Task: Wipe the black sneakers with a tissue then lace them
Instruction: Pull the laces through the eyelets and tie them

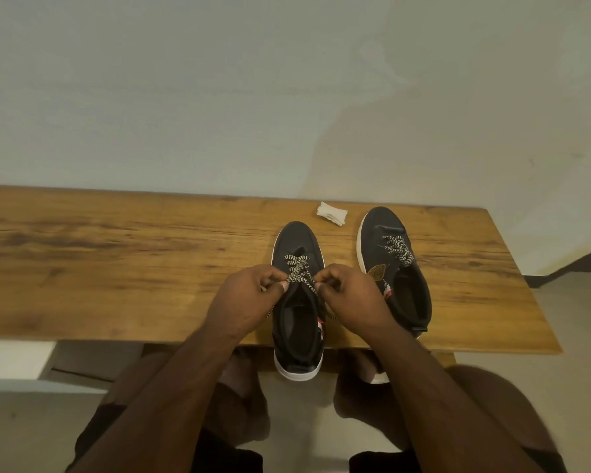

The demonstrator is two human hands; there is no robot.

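Two black sneakers with white soles stand on a wooden table (116, 254), toes pointing away from me. The left sneaker (298, 240) has its heel hanging over the near edge. My left hand (249, 298) and my right hand (348, 295) each pinch an end of its black-and-white patterned lace (297, 268) over the tongue, one on each side. The right sneaker (394, 268) stands apart to the right, its lace crossed through the eyelets. A folded white tissue (332, 213) lies near the far edge between the two toes.
The table runs far to the left and ends just right of the right sneaker. A pale wall rises behind it. My knees and a light floor are below the near edge.
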